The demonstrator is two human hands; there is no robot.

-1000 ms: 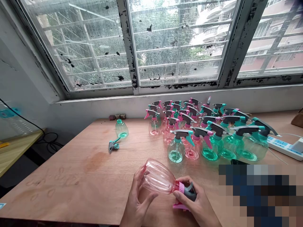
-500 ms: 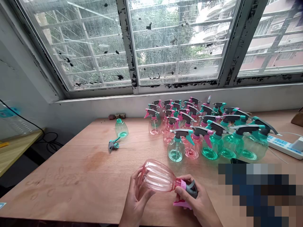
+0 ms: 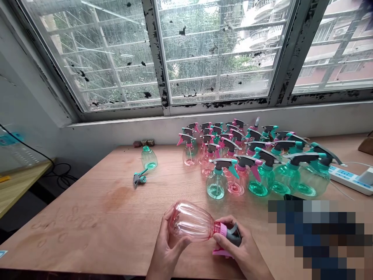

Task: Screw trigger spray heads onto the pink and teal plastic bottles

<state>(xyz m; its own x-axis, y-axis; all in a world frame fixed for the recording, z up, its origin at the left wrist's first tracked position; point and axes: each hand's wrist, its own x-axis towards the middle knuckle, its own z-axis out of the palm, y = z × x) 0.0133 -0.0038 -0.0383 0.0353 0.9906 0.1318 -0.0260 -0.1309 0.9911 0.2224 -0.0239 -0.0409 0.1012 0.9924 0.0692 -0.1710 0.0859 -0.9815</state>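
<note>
A clear pink spray bottle (image 3: pixel 190 221) lies on its side between my hands, just above the near edge of the wooden table (image 3: pixel 96 210). My left hand (image 3: pixel 167 249) cups the bottle's round body from below, fingers wrapped round it. My right hand (image 3: pixel 243 252) grips the grey and pink trigger head (image 3: pixel 230 235) at the bottle's neck. Farther left stand a lone green bottle without a head (image 3: pixel 149 158) and a loose teal trigger head (image 3: pixel 139 178) lying flat.
Several assembled pink and green spray bottles (image 3: pixel 250 159) crowd the table's right half below the window sill. A white power strip (image 3: pixel 352 178) lies at the far right. A blurred-out patch covers the near right corner. A second table edge (image 3: pixel 20 182) shows at left.
The pink bottle has dropped slightly and turned a little in my hands. My fingers have shifted on the body and the trigger head.
</note>
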